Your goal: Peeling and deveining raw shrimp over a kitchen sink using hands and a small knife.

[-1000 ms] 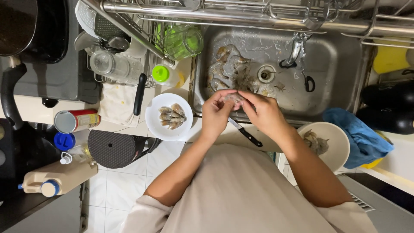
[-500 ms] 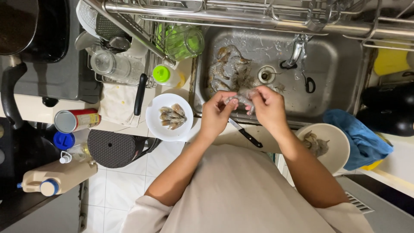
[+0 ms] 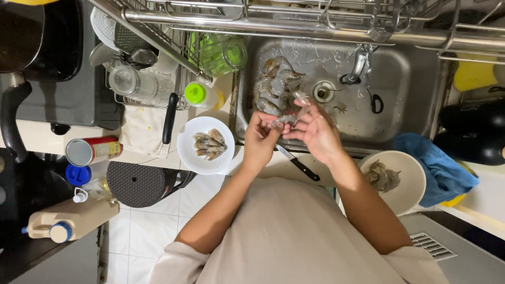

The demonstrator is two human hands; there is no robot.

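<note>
Both hands have crept up from the sink's front edge since a second ago, and now they work over the basin itself. The shrimp [image 3: 292, 112] hangs between them, above the sink [image 3: 405, 79], just in front of the drain [image 3: 324, 91]. The left hand [image 3: 261, 138] has its fingertips pressed together on the near end of the shrimp, a tight pinch. The right hand [image 3: 315, 131] is curled round the other end, thumb and forefinger closed on it, the remaining fingers loosely bent. The two hands almost touch, only the shrimp bridging them.

Straight behind, a heap of raw shrimp [image 3: 273, 87] lies on the sink floor, left of the drain. A tap [image 3: 360, 63] stands over the basin. Below the hands, a black-handled knife [image 3: 299, 164] rests on the counter edge, tip toward the left wrist.

Out to the left, a white plate [image 3: 189, 158] holds a few peeled ones [image 3: 209, 144], close to the left forearm. Out to the right, a pale bowl [image 3: 415, 184] carries a small pile of shells [image 3: 383, 176], just beside the right forearm, with a blue cloth [image 3: 439, 163] touching its far rim. Further left, a green-capped bottle [image 3: 202, 95] stands by the dish rack [image 3: 158, 58], and a tin [image 3: 92, 151] lies on its side.
</note>
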